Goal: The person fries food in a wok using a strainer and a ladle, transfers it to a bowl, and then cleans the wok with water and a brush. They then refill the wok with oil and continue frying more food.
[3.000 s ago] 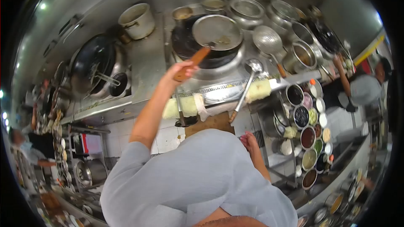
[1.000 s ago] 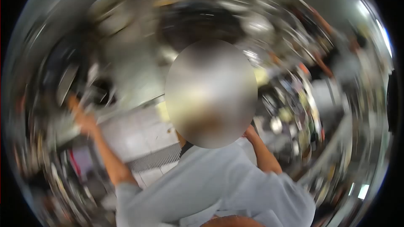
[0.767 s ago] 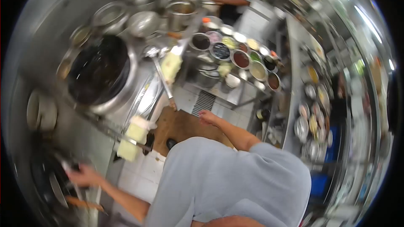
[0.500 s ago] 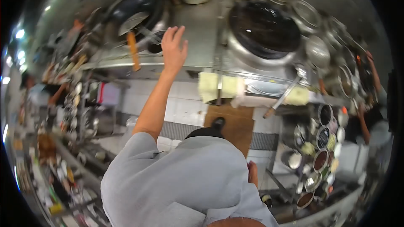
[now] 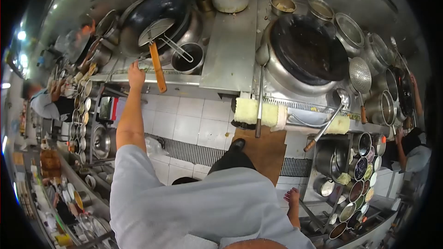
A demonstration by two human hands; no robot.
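My left hand (image 5: 136,74) is at the front edge of the steel counter (image 5: 226,71), just left of an orange-handled strainer (image 5: 157,28). Its fingers are drawn together, and what they hold, if anything, is hidden. Behind that hand is a black wok (image 5: 157,11); a small dark pot (image 5: 188,58) stands to its right. Beside my body at the lower right hangs my right hand (image 5: 291,196), open and empty, with its fingers apart.
A large dark wok (image 5: 307,48) sits on the right burner, with a long ladle (image 5: 260,92) beside it. Folded yellow towels (image 5: 256,111) lie along the edge. Ingredient bowls (image 5: 355,189) stand lower right. Other people (image 5: 46,103) are at both sides.
My left hand has moved left, from over the counter beside the small pot to its front edge, and its spread fingers have drawn together. My right hand shows more fully. The view has shifted.
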